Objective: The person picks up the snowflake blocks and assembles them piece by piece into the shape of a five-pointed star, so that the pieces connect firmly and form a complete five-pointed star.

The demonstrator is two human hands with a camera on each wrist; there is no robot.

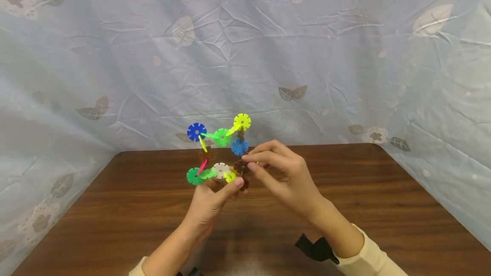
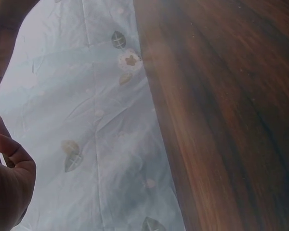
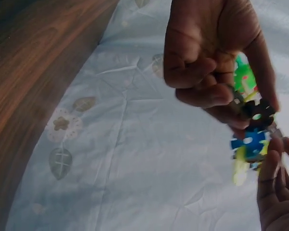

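Observation:
In the head view, toothed plastic interlocking discs (image 1: 221, 137) are joined edge to edge into a ring in blue, green, yellow, white, brown and pink. Its lower right part is held by my left hand (image 1: 209, 203), thumb in front near a yellow disc (image 1: 230, 176). My right hand (image 1: 293, 178) pinches a dark brown disc (image 1: 241, 166) on the ring's right side, below a light blue disc (image 1: 239, 146). The right wrist view shows my right hand (image 3: 212, 53) at the dark disc (image 3: 259, 113), its fingers partly hiding the ring. The left wrist view shows only parts of hands.
Below the hands lies a dark wooden table (image 1: 134, 208). A pale curtain (image 1: 230, 54) with leaf and flower prints rises behind the table and along both sides. A black strap (image 1: 318, 248) hangs by the right sleeve (image 1: 368, 250).

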